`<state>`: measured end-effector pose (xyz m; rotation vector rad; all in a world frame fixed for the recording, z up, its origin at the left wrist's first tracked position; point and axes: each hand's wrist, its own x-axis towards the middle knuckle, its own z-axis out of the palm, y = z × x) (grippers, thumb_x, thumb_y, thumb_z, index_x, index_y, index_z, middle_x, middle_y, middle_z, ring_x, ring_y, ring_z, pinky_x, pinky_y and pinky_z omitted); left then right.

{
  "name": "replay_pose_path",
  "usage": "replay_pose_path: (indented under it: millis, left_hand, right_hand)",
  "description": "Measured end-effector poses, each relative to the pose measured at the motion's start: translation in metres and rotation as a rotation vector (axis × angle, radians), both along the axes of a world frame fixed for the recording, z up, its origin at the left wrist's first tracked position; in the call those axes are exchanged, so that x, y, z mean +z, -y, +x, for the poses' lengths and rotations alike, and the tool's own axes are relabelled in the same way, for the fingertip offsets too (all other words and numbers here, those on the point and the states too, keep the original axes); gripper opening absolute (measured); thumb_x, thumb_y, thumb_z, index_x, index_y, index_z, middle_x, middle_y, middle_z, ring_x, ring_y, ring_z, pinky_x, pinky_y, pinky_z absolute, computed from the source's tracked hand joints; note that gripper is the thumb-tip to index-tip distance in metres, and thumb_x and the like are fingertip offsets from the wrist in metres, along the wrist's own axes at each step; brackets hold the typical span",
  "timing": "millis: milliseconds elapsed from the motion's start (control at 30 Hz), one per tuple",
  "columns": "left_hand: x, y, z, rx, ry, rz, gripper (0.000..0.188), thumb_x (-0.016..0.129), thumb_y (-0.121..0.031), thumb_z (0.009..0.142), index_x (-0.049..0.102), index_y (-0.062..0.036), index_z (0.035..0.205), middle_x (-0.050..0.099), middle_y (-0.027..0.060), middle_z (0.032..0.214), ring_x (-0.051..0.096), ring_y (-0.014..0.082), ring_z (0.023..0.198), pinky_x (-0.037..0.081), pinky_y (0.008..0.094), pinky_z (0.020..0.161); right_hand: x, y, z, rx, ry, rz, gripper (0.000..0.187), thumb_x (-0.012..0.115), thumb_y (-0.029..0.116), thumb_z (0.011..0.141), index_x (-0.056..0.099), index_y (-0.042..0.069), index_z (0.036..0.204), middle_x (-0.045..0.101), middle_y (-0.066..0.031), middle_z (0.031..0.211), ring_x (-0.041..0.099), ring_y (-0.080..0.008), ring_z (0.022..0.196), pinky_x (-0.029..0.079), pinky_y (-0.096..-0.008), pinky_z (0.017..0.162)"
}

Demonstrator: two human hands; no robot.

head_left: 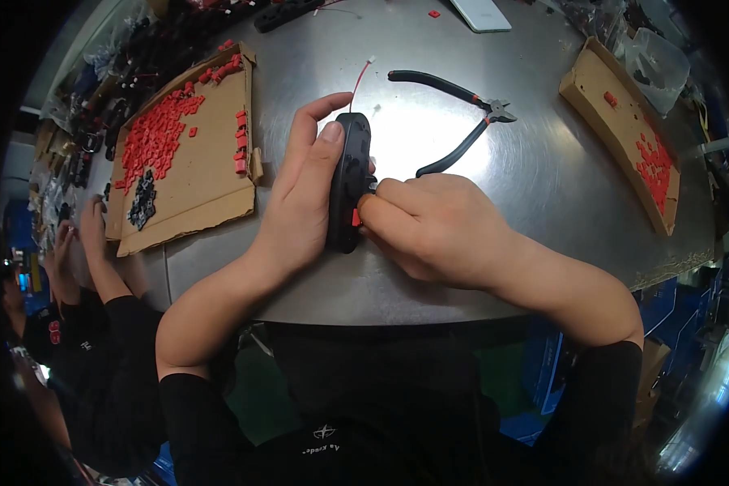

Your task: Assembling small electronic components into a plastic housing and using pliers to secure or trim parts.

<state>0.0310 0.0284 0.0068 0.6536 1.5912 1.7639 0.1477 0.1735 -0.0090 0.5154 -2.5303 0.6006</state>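
My left hand (pixel 304 182) grips a long black plastic housing (pixel 349 174) with rounded ends, held on edge above the metal table. A thin red wire with a white connector (pixel 370 60) rises from the housing's far end, by my left index finger. Pressed against the housing's right side, my right hand (pixel 433 223) has its fingers pinched together at a small red plastic piece (pixel 356 217). The fingers partly cover that piece. Diagonal cutters (pixel 482 113) with dark handles lie spread apart on the table, just beyond my right hand.
A cardboard tray (pixel 219 190) at left carries many red pieces (pixel 158 134) and a pile of small dark parts (pixel 142 201). Another cardboard tray (pixel 616 130) with red pieces stands at right. A phone (pixel 484 14) lies at the far edge. A co-worker's hand (pixel 93 227) is at far left.
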Motion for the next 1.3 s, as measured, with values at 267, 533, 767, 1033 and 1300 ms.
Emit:
replay_pose_path:
  millis: [267, 533, 767, 1033, 1300]
  left_hand:
    - [-0.004, 0.001, -0.003, -0.021, -0.007, -0.057, 0.045, 0.044, -0.039, 0.112, 0.042, -0.0082, 0.145, 0.061, 0.0063, 0.098, 0.058, 0.0086, 0.088, 0.049, 0.0229, 0.078]
    - [0.01, 0.003, -0.009, 0.003, 0.041, 0.111, 0.048, 0.043, -0.042, 0.112, 0.043, -0.0077, 0.145, 0.065, 0.0104, 0.102, 0.063, 0.0117, 0.089, 0.054, 0.0267, 0.077]
    - [0.012, 0.007, 0.005, 0.037, -0.252, 0.189, 0.054, 0.039, -0.042, 0.112, 0.036, -0.0053, 0.151, 0.063, 0.0119, 0.107, 0.061, 0.0117, 0.088, 0.053, 0.0267, 0.077]
    - [0.006, 0.008, 0.003, 0.053, -0.547, 0.208, 0.064, 0.038, -0.046, 0.109, 0.027, -0.0043, 0.156, 0.059, 0.0121, 0.113, 0.059, 0.0133, 0.093, 0.049, 0.0275, 0.081]
    - [0.003, 0.011, -0.001, 0.026, -0.662, 0.154, 0.067, 0.041, -0.047, 0.108, 0.026, -0.0032, 0.156, 0.06, 0.0139, 0.113, 0.059, 0.0145, 0.095, 0.048, 0.0283, 0.084]
  right_hand:
    - [0.009, 0.004, 0.006, -0.079, 0.074, 0.028, 0.016, 0.074, 0.016, 0.085, 0.06, 0.008, 0.086, 0.055, -0.0058, 0.073, 0.06, -0.0261, 0.058, 0.049, -0.0397, 0.053]
    - [0.021, -0.009, 0.002, -0.053, -0.096, -0.138, 0.016, 0.075, 0.009, 0.075, 0.06, 0.008, 0.081, 0.053, -0.0064, 0.069, 0.057, -0.0246, 0.053, 0.044, -0.0374, 0.049]
    - [0.014, -0.001, 0.005, -0.034, 0.159, -0.568, 0.013, 0.072, 0.013, 0.087, 0.063, 0.003, 0.087, 0.062, -0.0086, 0.072, 0.059, -0.0208, 0.055, 0.046, -0.0315, 0.053]
    - [0.017, -0.005, 0.006, 0.021, 0.356, -0.62, 0.015, 0.07, 0.015, 0.089, 0.062, 0.002, 0.088, 0.061, -0.0103, 0.07, 0.058, -0.0232, 0.057, 0.044, -0.0339, 0.054]
    - [0.016, -0.006, 0.003, 0.012, 0.541, -0.691, 0.016, 0.07, 0.015, 0.092, 0.062, 0.002, 0.088, 0.06, -0.0066, 0.069, 0.057, -0.0156, 0.057, 0.043, -0.029, 0.054]
